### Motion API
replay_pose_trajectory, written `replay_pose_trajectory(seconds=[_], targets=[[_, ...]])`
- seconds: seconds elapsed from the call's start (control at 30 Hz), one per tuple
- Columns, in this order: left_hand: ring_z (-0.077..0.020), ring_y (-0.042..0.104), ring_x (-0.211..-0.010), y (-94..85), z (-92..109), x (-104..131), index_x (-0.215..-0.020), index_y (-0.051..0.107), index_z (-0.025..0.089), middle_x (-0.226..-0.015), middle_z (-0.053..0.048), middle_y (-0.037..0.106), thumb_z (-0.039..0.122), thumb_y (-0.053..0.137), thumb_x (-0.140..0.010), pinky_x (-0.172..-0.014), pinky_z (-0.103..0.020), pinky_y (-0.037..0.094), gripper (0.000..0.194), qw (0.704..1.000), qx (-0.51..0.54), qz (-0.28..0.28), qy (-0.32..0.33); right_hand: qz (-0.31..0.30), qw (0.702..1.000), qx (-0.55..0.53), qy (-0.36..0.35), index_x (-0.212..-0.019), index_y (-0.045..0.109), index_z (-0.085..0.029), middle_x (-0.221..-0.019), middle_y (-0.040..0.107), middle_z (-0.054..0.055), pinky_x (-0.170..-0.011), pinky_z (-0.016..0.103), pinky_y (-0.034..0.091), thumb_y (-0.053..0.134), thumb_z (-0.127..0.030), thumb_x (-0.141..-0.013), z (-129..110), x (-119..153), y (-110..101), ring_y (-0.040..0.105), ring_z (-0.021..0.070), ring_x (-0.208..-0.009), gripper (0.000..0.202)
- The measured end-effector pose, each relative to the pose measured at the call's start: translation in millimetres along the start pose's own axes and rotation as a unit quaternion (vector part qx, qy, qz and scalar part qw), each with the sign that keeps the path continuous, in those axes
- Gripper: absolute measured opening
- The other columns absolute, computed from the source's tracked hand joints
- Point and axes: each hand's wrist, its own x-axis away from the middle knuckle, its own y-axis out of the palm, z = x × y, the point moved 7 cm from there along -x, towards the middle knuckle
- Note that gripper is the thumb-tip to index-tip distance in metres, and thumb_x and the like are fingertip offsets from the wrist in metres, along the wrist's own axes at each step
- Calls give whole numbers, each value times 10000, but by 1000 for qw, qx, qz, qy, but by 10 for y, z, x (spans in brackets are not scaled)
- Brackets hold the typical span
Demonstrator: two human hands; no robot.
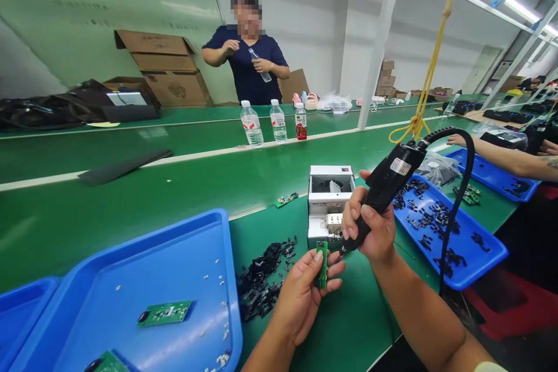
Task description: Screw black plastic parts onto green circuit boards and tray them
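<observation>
Between the thumb and fingers of my left hand (307, 288) is a small green circuit board (321, 267), held upright. My right hand (370, 226) is wrapped round a black electric screwdriver (386, 177), its tip pointing down and left, close to my left fingers. Whether the tip touches anything I cannot tell. A yellow cord (429, 81) and a black cable (464, 186) run from the tool's upper end. Just behind my hands stands a white and black machine (331, 203) with an open top. To the left of it lies another circuit board (286, 200).
A blue tray (233, 302) at left bears circuit boards and tiny pale parts. Black plastic parts (261, 279) lie heaped beside it. Another blue tray (488, 267) of black parts sits right. Bottles (279, 122) stand behind. A person (248, 64) holds a bottle; a co-worker's arm (514, 157) reaches in right.
</observation>
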Motion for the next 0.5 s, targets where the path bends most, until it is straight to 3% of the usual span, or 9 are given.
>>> replay_pose_trajectory(seconds=[0.2,0.5], targets=[[-241,743,-1005,-6,-15,-9,-981,664,141,-1112,-131,747,317,810,-857,-766,-285,616,259,1000,-19,-6,-6,0,1000,1,7,-1366,512,-314,-754,491,-70,-398,214,477,679,-312,-920,9,12,-51,471,62,-429,476],[-259,742,-1031,-13,-36,-26,-1045,672,144,-1139,-146,749,443,832,-816,-800,-307,614,409,996,-91,-26,4,-28,999,19,19,-1353,510,-322,-780,509,-61,-399,224,479,685,-307,-916,42,94,-95,488,66,-432,470]])
